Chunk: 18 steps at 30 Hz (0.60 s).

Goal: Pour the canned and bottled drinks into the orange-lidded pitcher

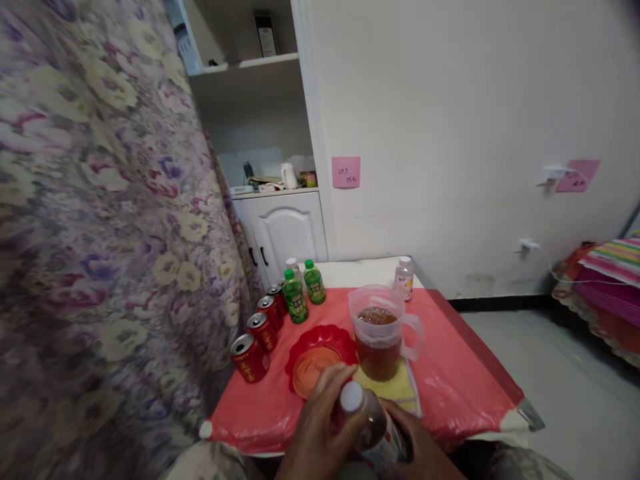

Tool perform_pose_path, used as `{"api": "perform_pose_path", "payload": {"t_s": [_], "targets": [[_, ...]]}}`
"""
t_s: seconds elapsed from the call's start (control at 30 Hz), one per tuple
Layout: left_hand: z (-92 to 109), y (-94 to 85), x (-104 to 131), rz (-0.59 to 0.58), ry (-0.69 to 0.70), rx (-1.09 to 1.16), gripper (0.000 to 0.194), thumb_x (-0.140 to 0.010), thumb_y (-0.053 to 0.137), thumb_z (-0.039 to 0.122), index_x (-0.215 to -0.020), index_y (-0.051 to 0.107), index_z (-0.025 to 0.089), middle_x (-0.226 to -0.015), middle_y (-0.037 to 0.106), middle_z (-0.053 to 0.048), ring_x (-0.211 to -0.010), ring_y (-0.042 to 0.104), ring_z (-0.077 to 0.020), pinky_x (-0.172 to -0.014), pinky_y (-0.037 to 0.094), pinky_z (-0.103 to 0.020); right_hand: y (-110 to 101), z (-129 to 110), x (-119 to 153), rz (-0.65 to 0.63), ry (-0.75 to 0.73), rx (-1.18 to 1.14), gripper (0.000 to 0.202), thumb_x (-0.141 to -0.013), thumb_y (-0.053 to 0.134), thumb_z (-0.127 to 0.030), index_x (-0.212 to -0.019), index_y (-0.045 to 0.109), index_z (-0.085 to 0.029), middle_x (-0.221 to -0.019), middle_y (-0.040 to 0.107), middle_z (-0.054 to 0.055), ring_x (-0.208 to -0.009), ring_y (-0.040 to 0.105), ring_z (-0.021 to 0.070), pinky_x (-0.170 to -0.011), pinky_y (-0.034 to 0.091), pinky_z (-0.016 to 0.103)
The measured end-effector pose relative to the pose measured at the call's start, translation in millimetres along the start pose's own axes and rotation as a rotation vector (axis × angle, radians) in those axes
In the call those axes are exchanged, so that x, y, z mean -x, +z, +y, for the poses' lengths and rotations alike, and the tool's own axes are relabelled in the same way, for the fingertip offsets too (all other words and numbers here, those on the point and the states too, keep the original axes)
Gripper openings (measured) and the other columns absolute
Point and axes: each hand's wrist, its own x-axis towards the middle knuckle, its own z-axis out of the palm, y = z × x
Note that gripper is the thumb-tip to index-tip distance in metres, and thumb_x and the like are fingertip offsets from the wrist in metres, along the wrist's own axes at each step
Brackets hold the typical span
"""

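A clear bottle with a white cap [373, 423] is tilted near the table's front edge, held between both hands. My left hand [323, 427] has its fingers round the neck, close to the cap. Around the labelled lower body, my right hand [415, 443] is closed. Just beyond them stands a translucent pink-lidless pitcher [377, 333] with reddish-brown liquid and some foam, on a yellow cloth [400, 393]. To its left sits a red scalloped plate [320, 333] with an orange round lid [315, 370] lying in it.
Several red cans [250, 360] line the table's left side. Behind them are two green-capped bottles [295, 297] and a white-capped bottle [293, 265]. Another white-capped bottle [404, 277] stands at the back right. A red plastic sheet [450, 360] covers the table; a floral curtain [125, 267] hangs left.
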Motion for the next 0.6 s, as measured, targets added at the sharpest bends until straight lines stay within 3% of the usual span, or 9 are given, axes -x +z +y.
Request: {"api": "perform_pose_path", "payload": {"t_s": [0.13,0.27,0.33,0.43,0.53,0.6], "targets": [[-3,-3.1,2,-0.087,0.048,0.010,0.038,-0.089,0.060,0.039,-0.126,0.065,0.030,-0.134,0.064,-0.010,-0.126,0.057,-0.0271,-0.108,0.044,-0.044,0,2,0,0.016,-0.004,-0.016,0.092,-0.057,0.081,-0.035,-0.142,0.049,-0.025,-0.143,0.057,0.011,-0.133,0.049,0.0375,-0.112,0.035,0.052],[5,2.7,-4,0.017,-0.028,-0.045,0.035,-0.082,0.068,0.035,-0.115,0.068,0.023,-0.112,0.070,-0.011,-0.108,0.064,-0.0282,-0.093,0.053,-0.042,-1,7,0,0.021,-0.003,0.008,0.093,-0.056,0.082,-0.036,-0.143,0.049,-0.024,-0.145,0.055,0.012,-0.135,0.046,0.0388,-0.113,0.033,0.055],[7,4.3,-5,0.054,-0.069,-0.057,0.044,-0.079,0.071,0.032,-0.121,0.066,0.024,-0.120,0.068,-0.012,-0.117,0.061,-0.0308,-0.098,0.051,-0.045,-1,6,0,0.013,-0.014,0.011,0.093,-0.056,0.082,-0.037,-0.142,0.049,-0.023,-0.145,0.054,0.013,-0.136,0.044,0.0389,-0.114,0.031,0.055],[5,1.7,-2,-0.021,-0.042,-0.008,0.049,-0.081,0.069,0.035,-0.128,0.064,0.029,-0.137,0.061,-0.011,-0.132,0.052,-0.0307,-0.109,0.043,-0.046,-1,2,0,0.010,-0.025,-0.007,0.093,-0.056,0.081,-0.039,-0.142,0.049,-0.022,-0.145,0.055,0.014,-0.137,0.044,0.0383,-0.115,0.031,0.054],[4,-1.2,1,-0.095,0.010,0.026,0.041,-0.086,0.063,0.038,-0.126,0.065,0.029,-0.136,0.062,-0.010,-0.129,0.054,-0.0284,-0.110,0.042,-0.045,-2,0,0,0.008,-0.034,-0.023,0.093,-0.057,0.081,-0.040,-0.142,0.049,-0.023,-0.144,0.055,0.013,-0.137,0.044,0.0383,-0.115,0.031,0.054],[7,0.0,-1,-0.065,0.007,0.016,0.036,-0.085,0.064,0.036,-0.120,0.068,0.026,-0.126,0.066,-0.011,-0.121,0.059,-0.0287,-0.105,0.047,-0.045,-2,1,-1,0.002,-0.033,-0.014,0.093,-0.056,0.081,-0.040,-0.142,0.049,-0.024,-0.146,0.054,0.013,-0.138,0.043,0.0388,-0.115,0.030,0.054]]}}
